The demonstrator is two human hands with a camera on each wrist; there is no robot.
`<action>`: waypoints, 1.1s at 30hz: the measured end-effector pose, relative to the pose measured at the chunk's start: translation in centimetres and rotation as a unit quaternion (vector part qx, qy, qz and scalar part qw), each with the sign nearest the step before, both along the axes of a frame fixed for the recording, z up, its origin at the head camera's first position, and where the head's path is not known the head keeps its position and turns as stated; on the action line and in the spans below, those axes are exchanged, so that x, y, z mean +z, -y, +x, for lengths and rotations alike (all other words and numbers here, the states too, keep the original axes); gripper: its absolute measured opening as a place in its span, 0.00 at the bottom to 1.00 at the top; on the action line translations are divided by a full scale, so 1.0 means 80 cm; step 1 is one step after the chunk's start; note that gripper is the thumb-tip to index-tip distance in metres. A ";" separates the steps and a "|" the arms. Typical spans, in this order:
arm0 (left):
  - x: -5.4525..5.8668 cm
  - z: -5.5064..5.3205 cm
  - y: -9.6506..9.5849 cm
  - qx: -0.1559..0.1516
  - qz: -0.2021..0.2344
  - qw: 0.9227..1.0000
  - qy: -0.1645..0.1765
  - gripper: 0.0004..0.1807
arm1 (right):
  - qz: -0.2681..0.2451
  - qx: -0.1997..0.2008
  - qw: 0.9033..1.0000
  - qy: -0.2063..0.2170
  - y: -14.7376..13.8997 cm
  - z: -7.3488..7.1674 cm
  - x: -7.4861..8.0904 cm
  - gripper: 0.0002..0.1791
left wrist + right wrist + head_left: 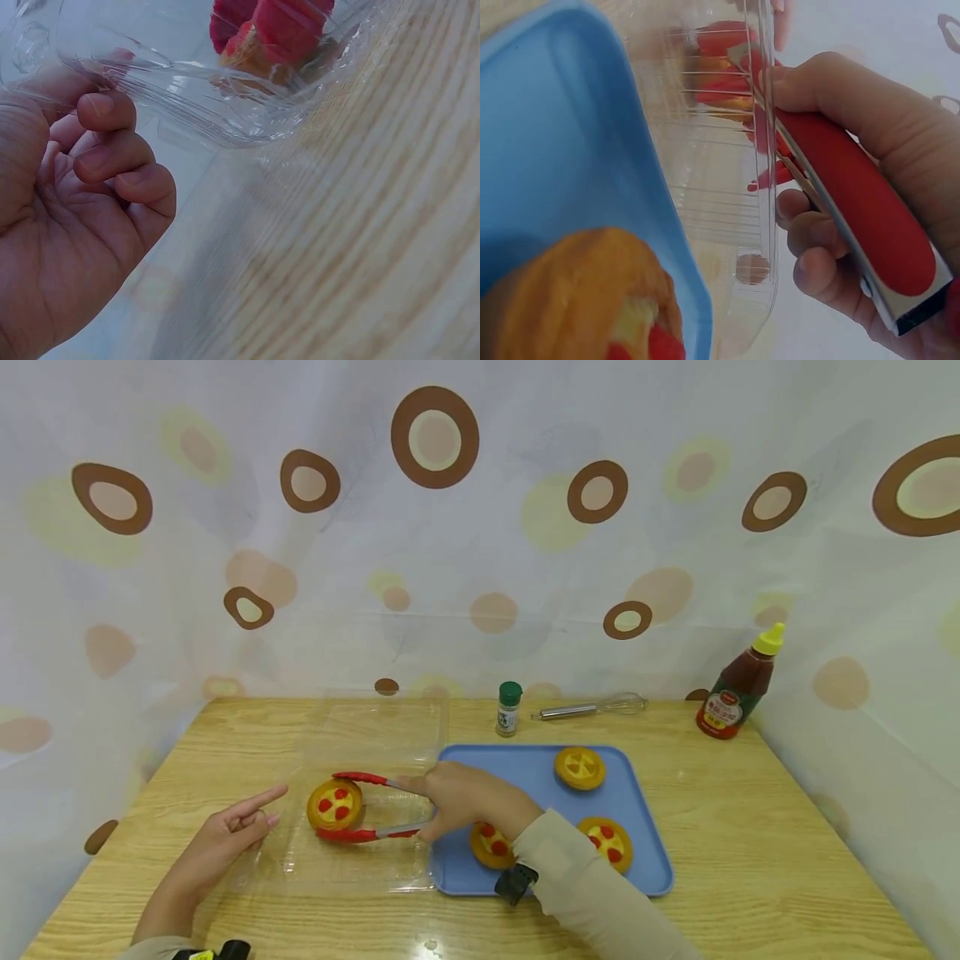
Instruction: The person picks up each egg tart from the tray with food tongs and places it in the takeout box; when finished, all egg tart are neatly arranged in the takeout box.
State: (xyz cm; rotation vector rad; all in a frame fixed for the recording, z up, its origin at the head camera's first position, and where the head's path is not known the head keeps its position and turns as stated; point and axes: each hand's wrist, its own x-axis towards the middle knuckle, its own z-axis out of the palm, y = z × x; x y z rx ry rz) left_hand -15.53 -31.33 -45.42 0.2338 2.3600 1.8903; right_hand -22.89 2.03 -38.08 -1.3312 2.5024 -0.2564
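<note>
My right hand (465,797) grips red-and-steel tongs (855,202). Between the red tips of the tongs is a round tart (334,805) with yellow filling and red pieces, at the left part of a clear plastic container (375,864). Whether the tart touches the container's floor I cannot tell. At the container's left rim, my left hand (221,847) holds the edge, index finger stretched out; in the left wrist view one fingertip shows through the plastic and other fingers curl outside it.
Right of the container lies a blue tray (525,760) with more tarts (580,767), partly under my right forearm. The container's clear lid (375,731) stands open behind. A green-capped shaker (507,710), a whisk (592,707) and a red sauce bottle (738,689) line the back.
</note>
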 end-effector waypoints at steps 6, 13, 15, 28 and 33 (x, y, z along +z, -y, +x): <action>-0.001 0.000 0.001 -0.004 -0.001 1.000 -0.002 0.28 | -0.014 -0.001 1.000 0.009 -0.003 -0.001 -0.001 0.43; -0.002 0.000 0.001 -0.002 -0.004 1.000 -0.002 0.27 | -0.056 0.000 0.997 0.046 -0.010 -0.005 -0.003 0.42; -0.002 0.000 0.001 -0.002 -0.005 1.000 -0.002 0.28 | -0.065 -0.001 0.996 0.055 -0.011 -0.006 -0.003 0.43; -0.005 0.000 0.001 -0.002 -0.005 1.000 -0.002 0.28 | -0.112 0.018 0.991 0.076 -0.019 -0.010 -0.010 0.44; -0.004 0.000 0.001 -0.001 -0.005 1.000 0.003 0.28 | -0.126 0.014 0.988 0.083 -0.027 -0.009 -0.008 0.44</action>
